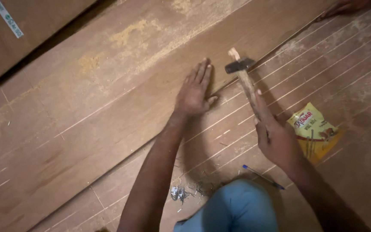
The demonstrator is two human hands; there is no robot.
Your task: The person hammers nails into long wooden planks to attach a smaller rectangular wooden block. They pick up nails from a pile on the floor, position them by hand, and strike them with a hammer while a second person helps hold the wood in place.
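Left hand (194,92): I lay it flat, fingers together and stretched out, pressing on the board (108,99) at its lower edge so the sheet stays put; it grips nothing.
Right hand (275,139): closed around the lower end of the hammer (244,79), whose wooden handle slants up to the dark head just right of my left fingertips.
Why so close: the head hangs over the seam where the board meets the lined panel (344,64), right by the holding hand.
Nails (181,192): a loose heap near my knee (237,208), within easy reach.
Pen (263,177): blue, lying between knee and right wrist.
Packet (316,131): yellow, partly behind my right hand.
Hidden: any nail under the head is too small to make out; whether the head touches the wood I cannot tell.
Cut off: a bit of someone else's hand (348,6) at the top edge.
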